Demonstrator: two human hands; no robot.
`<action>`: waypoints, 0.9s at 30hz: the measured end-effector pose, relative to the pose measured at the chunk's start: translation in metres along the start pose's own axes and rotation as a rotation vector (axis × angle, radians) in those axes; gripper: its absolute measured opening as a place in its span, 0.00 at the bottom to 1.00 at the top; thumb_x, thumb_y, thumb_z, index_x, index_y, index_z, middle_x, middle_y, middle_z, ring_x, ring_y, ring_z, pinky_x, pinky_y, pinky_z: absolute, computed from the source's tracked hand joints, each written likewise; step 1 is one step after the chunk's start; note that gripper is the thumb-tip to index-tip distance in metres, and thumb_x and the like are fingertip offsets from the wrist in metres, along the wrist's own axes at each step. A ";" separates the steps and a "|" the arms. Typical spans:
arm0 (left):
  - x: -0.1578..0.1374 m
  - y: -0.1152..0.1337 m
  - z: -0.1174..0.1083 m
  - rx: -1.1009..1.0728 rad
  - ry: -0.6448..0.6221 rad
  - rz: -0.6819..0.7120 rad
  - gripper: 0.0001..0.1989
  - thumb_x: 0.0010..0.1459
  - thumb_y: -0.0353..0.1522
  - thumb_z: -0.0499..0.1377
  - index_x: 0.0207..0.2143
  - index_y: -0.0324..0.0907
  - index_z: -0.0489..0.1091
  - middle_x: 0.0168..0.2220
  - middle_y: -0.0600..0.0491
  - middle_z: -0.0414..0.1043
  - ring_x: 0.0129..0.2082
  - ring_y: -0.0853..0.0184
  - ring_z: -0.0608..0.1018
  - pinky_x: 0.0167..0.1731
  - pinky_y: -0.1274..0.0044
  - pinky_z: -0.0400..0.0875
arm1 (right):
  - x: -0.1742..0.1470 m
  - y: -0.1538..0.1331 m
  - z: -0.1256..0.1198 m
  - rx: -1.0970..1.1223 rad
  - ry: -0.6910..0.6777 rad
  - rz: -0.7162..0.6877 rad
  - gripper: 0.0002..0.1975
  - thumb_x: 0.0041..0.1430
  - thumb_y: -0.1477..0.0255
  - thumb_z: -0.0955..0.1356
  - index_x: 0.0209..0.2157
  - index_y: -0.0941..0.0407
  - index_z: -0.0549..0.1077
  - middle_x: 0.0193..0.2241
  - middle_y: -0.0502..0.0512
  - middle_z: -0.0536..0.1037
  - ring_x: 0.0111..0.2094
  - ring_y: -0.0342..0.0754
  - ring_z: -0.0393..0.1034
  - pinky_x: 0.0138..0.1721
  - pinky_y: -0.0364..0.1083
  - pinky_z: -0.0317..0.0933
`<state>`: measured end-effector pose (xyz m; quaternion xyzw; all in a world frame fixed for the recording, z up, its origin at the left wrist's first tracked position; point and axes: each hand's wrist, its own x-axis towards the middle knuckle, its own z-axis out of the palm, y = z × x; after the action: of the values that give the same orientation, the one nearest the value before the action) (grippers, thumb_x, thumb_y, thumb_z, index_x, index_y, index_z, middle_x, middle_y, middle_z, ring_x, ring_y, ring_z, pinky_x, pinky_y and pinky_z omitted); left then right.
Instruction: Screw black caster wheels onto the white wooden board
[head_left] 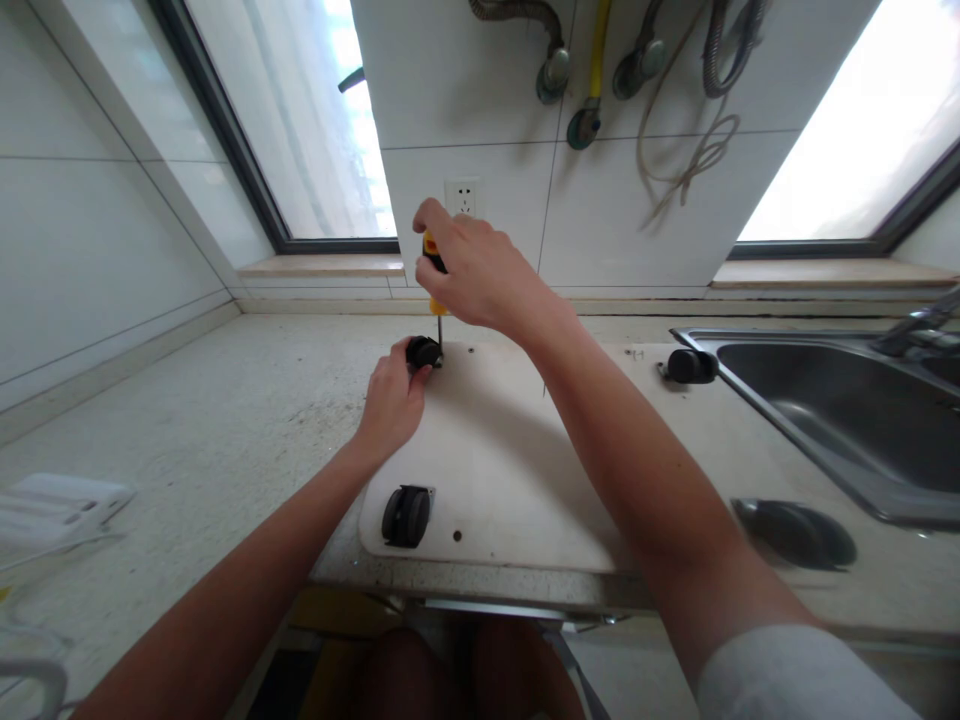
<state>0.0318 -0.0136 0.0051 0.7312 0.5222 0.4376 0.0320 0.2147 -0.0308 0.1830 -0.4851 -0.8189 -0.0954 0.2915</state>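
A white board (517, 450) with rounded corners lies flat on the countertop, with black caster wheels at its corners. My left hand (394, 395) is closed around the caster (424, 352) at the far left corner. Above it, my right hand (480, 262) grips the yellow and black handle of a screwdriver (439, 306). The shaft points straight down beside that caster's mounting plate; the screw under the tip is too small to make out. Another caster (407, 516) sits at the near left corner, one (688, 367) at the far right and one (799, 533) at the near right.
A steel sink (817, 400) with a faucet (919, 325) is on the right. A white plastic item (64, 505) lies at the left on the speckled countertop (247, 420). Pipes and valves (555, 72) and a wall socket (463, 197) are on the tiled wall.
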 end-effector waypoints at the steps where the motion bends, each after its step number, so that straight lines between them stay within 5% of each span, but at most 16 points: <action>1: 0.000 0.000 0.000 0.000 -0.002 0.002 0.24 0.70 0.34 0.57 0.66 0.40 0.67 0.55 0.35 0.80 0.56 0.43 0.81 0.59 0.48 0.76 | 0.000 0.001 0.001 0.008 -0.010 -0.015 0.22 0.72 0.70 0.63 0.64 0.55 0.66 0.54 0.66 0.80 0.46 0.58 0.72 0.45 0.52 0.61; 6: 0.000 0.000 0.000 -0.003 -0.001 -0.004 0.23 0.70 0.34 0.58 0.66 0.41 0.67 0.55 0.36 0.80 0.57 0.44 0.81 0.61 0.48 0.76 | 0.002 0.001 0.002 -0.079 0.058 0.073 0.17 0.75 0.63 0.63 0.57 0.56 0.72 0.48 0.66 0.80 0.44 0.60 0.72 0.45 0.53 0.61; 11: 0.000 0.001 -0.001 0.002 -0.007 0.014 0.23 0.69 0.34 0.57 0.65 0.40 0.67 0.54 0.36 0.80 0.55 0.43 0.81 0.59 0.48 0.77 | 0.001 -0.003 -0.002 0.067 -0.043 -0.044 0.18 0.72 0.67 0.64 0.60 0.53 0.70 0.47 0.60 0.81 0.45 0.57 0.71 0.44 0.51 0.60; 14: 0.001 0.001 -0.001 0.005 -0.005 0.014 0.24 0.70 0.34 0.56 0.65 0.38 0.67 0.54 0.35 0.80 0.55 0.42 0.81 0.58 0.48 0.76 | 0.000 -0.004 -0.003 -0.023 0.041 0.067 0.16 0.74 0.60 0.64 0.53 0.55 0.74 0.46 0.63 0.80 0.42 0.58 0.71 0.44 0.53 0.59; 19: 0.001 0.001 -0.001 0.012 -0.004 0.010 0.25 0.69 0.34 0.57 0.66 0.37 0.67 0.53 0.34 0.80 0.54 0.42 0.81 0.57 0.48 0.77 | -0.002 -0.004 -0.006 0.141 -0.056 -0.035 0.19 0.71 0.67 0.64 0.61 0.54 0.68 0.47 0.59 0.81 0.42 0.55 0.71 0.41 0.50 0.59; 24: 0.000 0.001 0.000 0.008 -0.005 0.002 0.24 0.70 0.34 0.57 0.66 0.38 0.67 0.54 0.35 0.80 0.56 0.43 0.81 0.59 0.49 0.76 | -0.001 -0.006 -0.003 -0.019 0.044 0.118 0.19 0.74 0.54 0.65 0.52 0.54 0.73 0.46 0.64 0.80 0.41 0.59 0.71 0.43 0.53 0.60; 27: 0.000 0.001 0.000 0.010 -0.008 -0.006 0.24 0.70 0.34 0.57 0.66 0.37 0.67 0.55 0.34 0.79 0.56 0.43 0.80 0.60 0.49 0.75 | 0.001 0.000 -0.001 0.013 0.053 0.057 0.18 0.74 0.64 0.63 0.60 0.55 0.69 0.49 0.63 0.81 0.42 0.58 0.71 0.44 0.53 0.60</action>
<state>0.0325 -0.0146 0.0058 0.7316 0.5265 0.4319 0.0317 0.2145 -0.0307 0.1839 -0.5037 -0.7972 -0.0946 0.3190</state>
